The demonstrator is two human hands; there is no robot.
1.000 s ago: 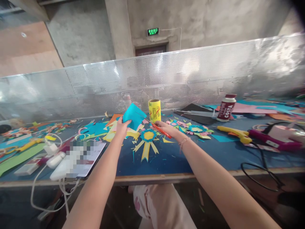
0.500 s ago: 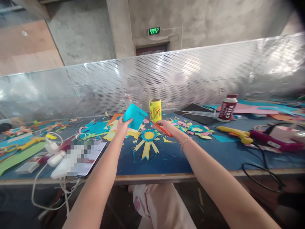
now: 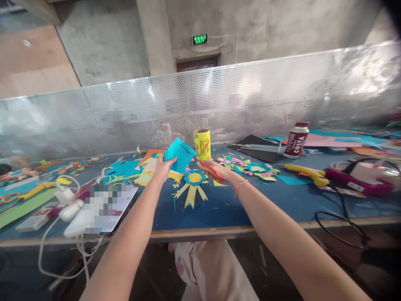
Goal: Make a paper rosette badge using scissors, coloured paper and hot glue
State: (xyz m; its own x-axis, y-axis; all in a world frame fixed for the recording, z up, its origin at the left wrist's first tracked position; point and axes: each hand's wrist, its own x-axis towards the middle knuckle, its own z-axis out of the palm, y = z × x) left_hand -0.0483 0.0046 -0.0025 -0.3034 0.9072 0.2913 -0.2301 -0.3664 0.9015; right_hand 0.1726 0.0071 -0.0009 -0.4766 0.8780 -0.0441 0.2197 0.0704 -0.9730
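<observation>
My left hand (image 3: 164,166) pinches the left edge of a blue sheet of paper (image 3: 179,154), which is raised above the table. In my right hand (image 3: 222,169) is a pair of scissors (image 3: 211,170) with red handles. Their dark blades lie across the paper's right part and point up and left. Just below the paper, a rosette (image 3: 193,178) with a yellow centre, a blue pleated rim and yellow ribbon tails lies flat on the table. Behind the scissors stands a yellow tape roll (image 3: 202,144) on its end.
Paper scraps (image 3: 125,168) litter the blue table (image 3: 200,217). At right are a second rosette (image 3: 257,168), a yellow glue gun (image 3: 308,174) with a black cord, and a Costa bottle (image 3: 296,140). A phone (image 3: 120,209) with white cables lies at left. A perforated metal screen (image 3: 131,113) runs behind.
The scissors have turned, so their red handles now show spread and the blades reach farther across the blue paper. The paper has shifted slightly in my left hand's grip. The view has moved a little.
</observation>
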